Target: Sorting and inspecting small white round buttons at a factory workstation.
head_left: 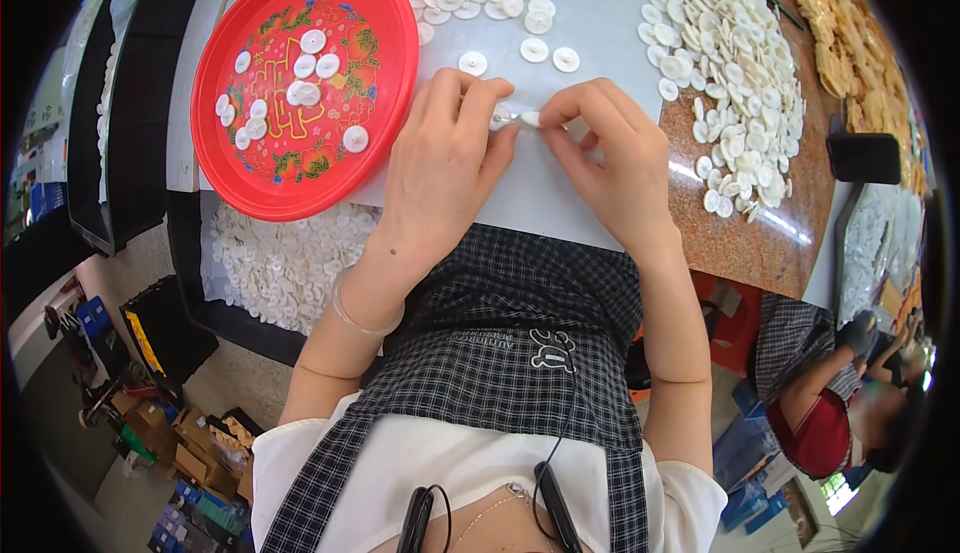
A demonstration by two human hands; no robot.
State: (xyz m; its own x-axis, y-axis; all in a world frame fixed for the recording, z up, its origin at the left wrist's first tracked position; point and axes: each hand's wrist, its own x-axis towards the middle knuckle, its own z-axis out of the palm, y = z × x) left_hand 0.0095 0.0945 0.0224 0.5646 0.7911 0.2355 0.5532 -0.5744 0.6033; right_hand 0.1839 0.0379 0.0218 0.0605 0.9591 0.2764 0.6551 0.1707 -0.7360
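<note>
While both bare hands meet near the centre of the frame, above a pale grey work surface (560,188), each one pinches with thumb and forefinger. The left hand (440,148) grips a small, shiny, whitish piece (501,116) at its fingertips; the right hand (615,158) holds a small, smooth white piece (530,119) just beside it, and whether the two pieces touch is too small to tell. Just above the hands lie three loose, round white discs (534,50), each with a raised centre, and a scattering of similar discs spreads along the top edge. At upper left, a round red plastic tray (388,13) with a colourful printed pattern carries more of these discs. Below it, at centre left, a black bin (262,331) is filled with small whitish pieces (275,268). A large heap of white discs (735,73) fills the upper right, partly on a glossy brown speckled surface (790,243). A black-and-white checked apron (490,383) covers the wearer's front, and at lower right sits another person in a red top (815,433).
</note>
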